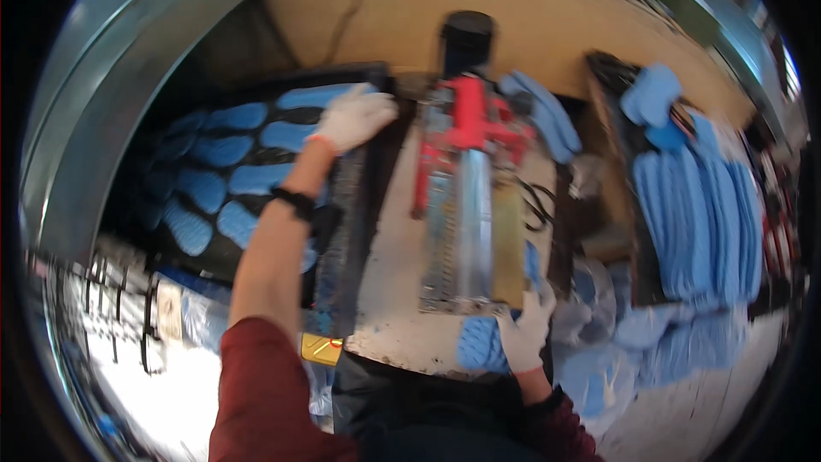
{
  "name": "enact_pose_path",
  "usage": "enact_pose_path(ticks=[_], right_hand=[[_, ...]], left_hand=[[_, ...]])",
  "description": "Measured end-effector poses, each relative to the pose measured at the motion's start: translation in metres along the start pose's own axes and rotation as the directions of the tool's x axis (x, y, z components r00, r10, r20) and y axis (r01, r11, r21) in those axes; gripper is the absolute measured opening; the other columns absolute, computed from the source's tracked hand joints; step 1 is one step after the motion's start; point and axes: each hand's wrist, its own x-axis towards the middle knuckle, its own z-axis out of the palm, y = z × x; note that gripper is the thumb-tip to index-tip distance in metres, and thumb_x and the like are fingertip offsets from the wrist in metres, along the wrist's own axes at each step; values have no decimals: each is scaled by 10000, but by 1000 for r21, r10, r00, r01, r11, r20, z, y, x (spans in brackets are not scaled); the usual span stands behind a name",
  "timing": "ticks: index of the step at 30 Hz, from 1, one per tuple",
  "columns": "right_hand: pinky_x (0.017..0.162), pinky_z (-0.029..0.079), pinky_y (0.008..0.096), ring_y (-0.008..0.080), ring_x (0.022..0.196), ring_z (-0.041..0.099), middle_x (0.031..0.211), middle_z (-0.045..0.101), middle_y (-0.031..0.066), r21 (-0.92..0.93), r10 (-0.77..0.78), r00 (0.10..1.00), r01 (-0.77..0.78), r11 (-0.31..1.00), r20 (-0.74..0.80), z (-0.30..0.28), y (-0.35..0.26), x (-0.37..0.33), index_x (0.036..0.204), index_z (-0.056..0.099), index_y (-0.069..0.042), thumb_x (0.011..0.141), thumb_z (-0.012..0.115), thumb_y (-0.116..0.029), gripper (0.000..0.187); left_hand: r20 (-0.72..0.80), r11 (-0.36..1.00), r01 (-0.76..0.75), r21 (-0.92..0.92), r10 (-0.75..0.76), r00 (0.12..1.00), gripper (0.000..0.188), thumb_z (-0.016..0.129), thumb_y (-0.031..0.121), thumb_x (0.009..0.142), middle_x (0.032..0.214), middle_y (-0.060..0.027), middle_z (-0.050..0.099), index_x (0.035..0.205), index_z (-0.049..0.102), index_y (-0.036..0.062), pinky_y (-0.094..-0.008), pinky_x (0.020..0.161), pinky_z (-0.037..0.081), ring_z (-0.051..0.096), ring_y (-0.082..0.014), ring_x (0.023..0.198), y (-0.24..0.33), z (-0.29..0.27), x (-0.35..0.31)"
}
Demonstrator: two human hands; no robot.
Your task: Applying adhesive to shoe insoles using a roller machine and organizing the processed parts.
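My left hand (pixel 355 115), in a white glove, is over the right end of a light blue insole (pixel 312 97) at the back of a dark tray (pixel 346 231). Its fingers are blurred, so I cannot tell whether they grip that insole. Near the front edge of the pale work plate, my right hand (pixel 526 332), also gloved, grips the side of a textured blue insole (pixel 481 344). Just beyond this hand stands a red clamp-like device (pixel 469 111) with a long metal bar (pixel 474 231). A narrow blue strip (pixel 532 265) shows beside the bar, above my right fingers.
Several blue insoles (pixel 221 151) lie spread over the dark tray at left. At right, a stack of blue insoles (pixel 697 222) fills a dark-edged box. More blue pieces (pixel 547 115) lean behind the device. A black cylinder (pixel 467 38) rises at the back. Clear plastic bags (pixel 594 376) lie below right.
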Motion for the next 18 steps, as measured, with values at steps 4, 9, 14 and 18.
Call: enact_pose_path(ticks=[4, 9, 14, 18], right_hand=[[1048, 388, 493, 480, 1258, 431, 1422, 375, 314, -184, -16, 1000, 13, 983, -16, -20, 9, 3, 1346, 529, -86, 829, 715, -399, 633], [947, 467, 443, 391, 1150, 544, 1262, 574, 189, 40, -44, 986, 50, 998, -159, -61, 40, -15, 1209, 597, -99, 943, 576, -318, 345], [588, 490, 428, 339, 640, 636, 710, 670, 99, 59, 383, 840, -392, 918, -384, -116, 148, -90, 761, 613, -104, 986, 465, -252, 308], [507, 395, 286, 77, 509, 450, 621, 528, -13, 794, 869, 213, -353, 494, -446, -123, 303, -154, 704, 599, -46, 1014, 471, -267, 402]], left_hand=[[24, 825, 321, -465, -351, 936, 372, 563, 256, 964, 1270, -136, 630, 1247, 619, 21, -332, 1048, 402, 567, -261, 1215, 29, -19, -12], [86, 542, 455, -706, -573, 815, 404, 505, 210, 1021, 1308, -83, 566, 1332, 537, -46, -277, 999, 416, 535, -172, 1163, 93, -78, -104], [462, 178, 704, -688, -640, 614, 366, 562, 350, 991, 751, -21, 597, 1060, 660, 4, -228, 514, 435, 532, -80, 592, 241, -70, -187], [614, 35, 754, -656, -557, 559, 350, 541, 297, 999, 764, -60, 606, 1116, 613, -25, -218, 489, 455, 553, -107, 565, 292, -48, -221]])
